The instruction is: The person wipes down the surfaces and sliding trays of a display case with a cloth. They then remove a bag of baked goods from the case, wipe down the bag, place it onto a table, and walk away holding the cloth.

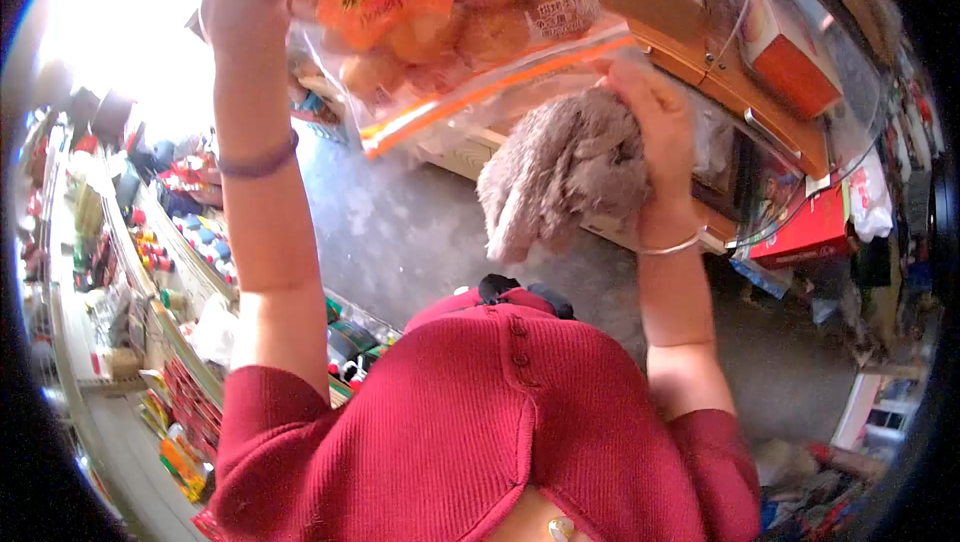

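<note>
A clear plastic bag of small round cakes [420, 37], with an orange label and an orange zip strip along its lower edge, is held up in front of me. My left hand [245, 2] grips the bag at its left side; its fingers are partly hidden by glare and the frame edge. In my right hand [655, 127] is a crumpled grey-brown fluffy cloth [570, 172], hanging below the fingers. The fingertips of that hand are close to the bag's lower right corner; whether they also pinch it I cannot tell.
Shelves [180, 332] packed with small packaged goods run along the left. At the right stand a wooden cabinet with glass [780, 132], a red and white box [790, 52] and a red carton [805, 232]. Grey floor [375, 212] shows between them.
</note>
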A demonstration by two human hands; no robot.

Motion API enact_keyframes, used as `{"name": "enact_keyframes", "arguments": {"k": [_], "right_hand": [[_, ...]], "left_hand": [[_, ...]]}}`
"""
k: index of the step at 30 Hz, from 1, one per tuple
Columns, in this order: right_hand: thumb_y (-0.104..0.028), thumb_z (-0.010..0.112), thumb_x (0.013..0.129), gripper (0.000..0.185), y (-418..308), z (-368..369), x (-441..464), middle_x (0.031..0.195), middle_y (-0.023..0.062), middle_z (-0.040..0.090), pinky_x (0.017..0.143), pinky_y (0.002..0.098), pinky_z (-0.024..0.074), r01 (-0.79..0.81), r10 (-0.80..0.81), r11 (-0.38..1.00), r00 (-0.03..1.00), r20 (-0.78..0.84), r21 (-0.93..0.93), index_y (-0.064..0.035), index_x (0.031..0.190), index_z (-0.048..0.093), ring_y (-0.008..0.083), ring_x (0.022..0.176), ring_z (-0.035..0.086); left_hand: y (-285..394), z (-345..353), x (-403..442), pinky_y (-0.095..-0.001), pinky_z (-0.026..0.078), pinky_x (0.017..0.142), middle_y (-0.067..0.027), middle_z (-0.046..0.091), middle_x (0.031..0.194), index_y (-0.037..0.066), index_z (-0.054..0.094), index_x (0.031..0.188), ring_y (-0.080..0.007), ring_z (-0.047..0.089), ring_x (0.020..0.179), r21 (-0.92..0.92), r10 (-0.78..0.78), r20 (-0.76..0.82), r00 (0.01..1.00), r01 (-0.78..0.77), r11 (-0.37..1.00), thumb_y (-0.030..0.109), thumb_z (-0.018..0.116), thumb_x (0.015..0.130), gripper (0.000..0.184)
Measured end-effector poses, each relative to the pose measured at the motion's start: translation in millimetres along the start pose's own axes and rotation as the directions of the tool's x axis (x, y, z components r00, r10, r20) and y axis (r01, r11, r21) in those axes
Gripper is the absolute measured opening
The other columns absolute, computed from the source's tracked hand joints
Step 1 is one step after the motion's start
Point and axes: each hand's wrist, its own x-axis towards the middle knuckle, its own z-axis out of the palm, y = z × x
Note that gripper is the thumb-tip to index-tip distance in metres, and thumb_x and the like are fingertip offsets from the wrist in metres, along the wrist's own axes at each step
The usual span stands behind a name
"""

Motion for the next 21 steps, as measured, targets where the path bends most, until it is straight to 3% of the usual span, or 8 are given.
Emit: {"name": "enact_keyframes", "arguments": {"k": [3,4,7,8,11,14,17,21], "right_hand": [[-0.019,0.062,0.084,0.021,-29.9,-18.9,26.8,0.083,0.0033,0.069,0.072,0.0238,0.0466,0.073,-0.078,0.976,0.997,-0.013,-0.205,-0.001,0.091,0.07,0.0086,0.076,0.06],[-0.02,0.062,0.083,0.022,-37.8,-27.1,38.2,0.082,0.0035,0.069,0.073,0.0237,0.0468,0.161,-0.128,0.944,0.983,0.129,-0.289,-0.0008,0.091,0.07,0.0086,0.076,0.06],[-0.017,0.061,0.085,0.02,-64.0,-38.7,69.4,0.085,0.0026,0.067,0.074,0.022,0.0458,0.302,-0.146,0.865,0.916,0.374,-0.4,0.0004,0.092,0.069,0.0083,0.079,0.06],[-0.012,0.058,0.088,0.018,-74.5,-39.8,76.4,0.089,0.0015,0.066,0.076,0.0205,0.0446,0.356,-0.103,0.828,0.856,0.507,-0.433,0.0013,0.093,0.068,0.0079,0.082,0.058],[-0.011,0.061,0.085,0.014,-115.3,-27.4,91.2,0.087,0.0087,0.069,0.072,0.0253,0.0467,0.389,-0.057,0.764,0.835,0.548,-0.514,-0.0024,0.091,0.069,0.0122,0.076,0.061],[-0.01,0.061,0.084,0.014,-128.4,-26.5,107.8,0.085,0.0087,0.069,0.07,0.0259,0.0463,0.478,-0.072,0.747,0.75,0.657,-0.463,0.0012,0.089,0.068,0.012,0.074,0.061],[-0.009,0.061,0.083,0.014,-145.0,-18.2,112.3,0.084,0.0089,0.069,0.069,0.026,0.0461,0.451,-0.003,0.747,0.737,0.676,-0.489,0.0012,0.089,0.068,0.0118,0.072,0.06],[-0.009,0.061,0.082,0.016,-163.0,-9.0,115.8,0.082,0.0091,0.069,0.066,0.0261,0.0462,0.527,0.08,0.682,0.635,0.768,-0.507,0.0015,0.091,0.068,0.0123,0.069,0.061]], "left_hand": [[-14.0,-5.4,-31.8,-0.0388,0.045,0.093,-0.0148,0.051,0.124,0.0,0.041,0.128,-0.0276,0.052,0.11,-0.101,-0.111,0.011,0.994,0.112,0.989,0.021,0.037,0.097,0.037],[-24.9,-8.8,-49.8,-0.0387,0.045,0.093,-0.0149,0.051,0.124,0.0,0.041,0.128,-0.0277,0.052,0.11,-0.124,-0.157,0.023,0.987,0.159,0.98,0.021,0.037,0.097,0.037],[-70.1,-24.0,-109.8,-0.0467,0.042,0.093,-0.0095,0.048,0.13,0.008,0.044,0.129,-0.0286,0.043,0.122,0.312,-0.196,0.314,0.929,0.094,0.946,0.028,0.037,0.097,0.038],[-81.7,-31.7,-124.3,-0.0495,0.038,0.097,-0.01,0.045,0.133,0.008,0.043,0.13,-0.0288,0.039,0.125,0.178,-0.162,0.219,0.962,0.123,0.976,0.028,0.039,0.096,0.04],[-122.3,-30.8,-157.9,-0.0521,0.027,0.104,-0.0113,0.039,0.14,0.007,0.04,0.133,-0.0296,0.035,0.129,-0.082,-0.125,-0.028,0.992,0.122,0.989,0.026,0.041,0.094,0.043],[-139.5,-55.4,-173.8,-0.05,0.027,0.106,-0.0114,0.038,0.141,0.007,0.041,0.132,-0.0282,0.035,0.129,-0.46,-0.321,-0.101,0.942,0.242,0.854,0.024,0.04,0.094,0.042],[-158.2,-60.9,-184.5,-0.0479,0.025,0.108,-0.0114,0.039,0.14,0.006,0.041,0.132,-0.0266,0.035,0.129,-0.357,-0.259,-0.134,0.957,0.197,0.913,0.022,0.039,0.095,0.041],[-172.9,-59.1,-193.6,-0.0365,0.04,0.091,-0.0097,0.055,0.121,0.004,0.053,0.117,-0.0217,0.052,0.106,-0.171,-0.22,-0.217,0.951,0.185,0.968,0.02,0.048,0.091,0.031]]}}
